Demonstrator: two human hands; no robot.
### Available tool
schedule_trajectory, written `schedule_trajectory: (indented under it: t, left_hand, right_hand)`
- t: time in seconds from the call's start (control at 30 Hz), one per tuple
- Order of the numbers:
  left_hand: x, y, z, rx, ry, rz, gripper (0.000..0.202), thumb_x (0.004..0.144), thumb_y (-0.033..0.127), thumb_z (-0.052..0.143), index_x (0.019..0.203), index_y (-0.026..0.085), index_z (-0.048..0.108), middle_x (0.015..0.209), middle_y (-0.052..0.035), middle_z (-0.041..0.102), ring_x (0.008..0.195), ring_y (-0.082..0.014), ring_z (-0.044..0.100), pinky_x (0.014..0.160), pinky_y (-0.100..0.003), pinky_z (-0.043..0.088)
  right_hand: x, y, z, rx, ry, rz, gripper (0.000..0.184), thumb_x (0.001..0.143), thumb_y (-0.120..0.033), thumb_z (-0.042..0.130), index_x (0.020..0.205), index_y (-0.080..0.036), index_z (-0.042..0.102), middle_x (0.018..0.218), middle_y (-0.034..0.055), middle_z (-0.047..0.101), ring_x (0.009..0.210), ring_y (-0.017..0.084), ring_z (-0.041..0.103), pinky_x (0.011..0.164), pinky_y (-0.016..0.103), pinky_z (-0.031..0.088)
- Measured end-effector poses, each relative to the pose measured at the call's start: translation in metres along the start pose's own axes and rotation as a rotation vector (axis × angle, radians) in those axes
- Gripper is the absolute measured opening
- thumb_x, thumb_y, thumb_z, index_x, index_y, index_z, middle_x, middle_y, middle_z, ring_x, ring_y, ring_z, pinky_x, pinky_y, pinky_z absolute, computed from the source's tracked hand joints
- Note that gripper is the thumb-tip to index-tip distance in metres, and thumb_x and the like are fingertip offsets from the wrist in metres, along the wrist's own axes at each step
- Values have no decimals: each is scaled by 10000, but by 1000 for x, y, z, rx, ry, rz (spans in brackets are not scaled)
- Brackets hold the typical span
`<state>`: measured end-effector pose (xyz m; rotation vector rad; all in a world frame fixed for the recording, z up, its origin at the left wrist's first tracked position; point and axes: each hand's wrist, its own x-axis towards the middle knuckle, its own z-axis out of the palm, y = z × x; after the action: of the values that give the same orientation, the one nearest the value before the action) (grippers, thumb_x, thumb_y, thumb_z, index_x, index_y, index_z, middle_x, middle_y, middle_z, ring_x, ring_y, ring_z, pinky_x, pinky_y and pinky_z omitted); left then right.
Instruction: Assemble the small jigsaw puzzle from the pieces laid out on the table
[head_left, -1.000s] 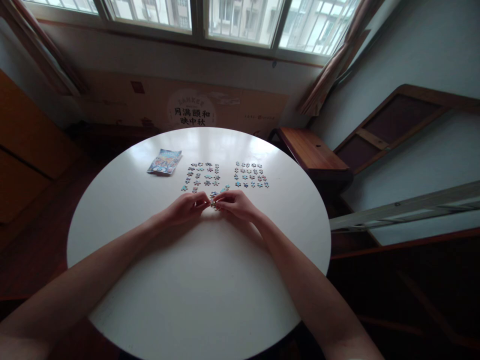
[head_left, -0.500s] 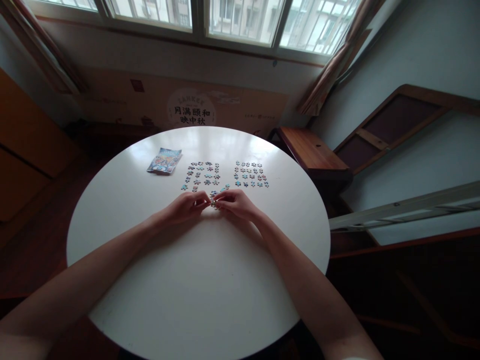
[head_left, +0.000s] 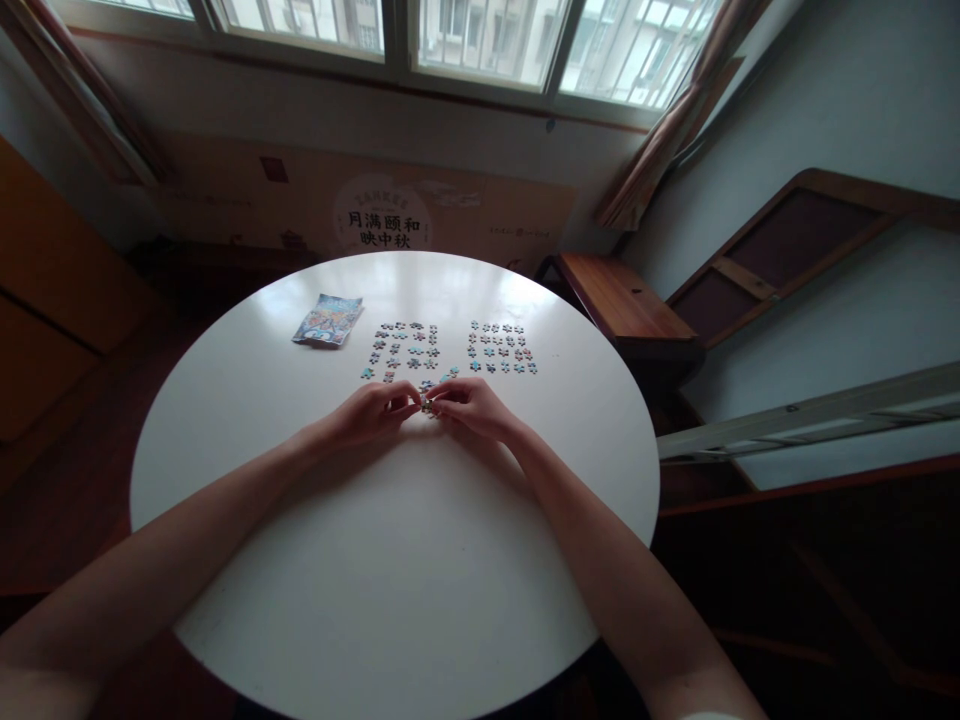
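Note:
Fingertips of my left hand and my right hand nearly meet over the round white table. Both hands are closed in a pinch on small jigsaw puzzle pieces between them; the fingers partly cover these. Just beyond the fingertips lie a few more pieces. Farther off, loose puzzle pieces are laid out in rows, one group at the left and another group at the right.
A colourful printed packet lies on the table, left of the pieces. Past the table's right rim stands a wooden bench or low cabinet. A printed panel stands below the window behind the table.
Both hands stay at the same spot, still pinching the pieces, with only tiny finger movement. The whole view has shifted very slightly.

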<state>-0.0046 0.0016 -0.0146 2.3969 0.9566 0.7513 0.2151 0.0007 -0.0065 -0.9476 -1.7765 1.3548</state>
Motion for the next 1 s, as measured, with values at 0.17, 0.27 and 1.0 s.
schedule_trajectory:
  t: [0.17,0.27,1.0]
  left_hand:
    - [0,-1,1,-16,-3,-9,225,912,328,515,1012,161,629,546,68,491,476,-57,418,515,-154,339]
    - [0,-1,0,-6,-14,7,233,917,329,502,966,160,656,549,62,487,485,-57,407,524,-157,335]
    - [1,1,-1,15,-9,32,244,906,313,520,865,138,685,572,38,537,505,-53,419,534,-155,343]
  right_hand:
    - [-3,-10,-24,-240,172,-14,155,774,-167,624,886,-141,729,745,49,711,650,129,637,633,254,519]
    - [-5,-11,-42,-436,370,49,189,784,-114,572,877,-136,735,759,57,723,672,141,650,662,257,516]
    - [-11,-6,-44,-802,357,202,185,786,-144,618,918,-167,745,811,59,687,709,156,605,717,262,453]
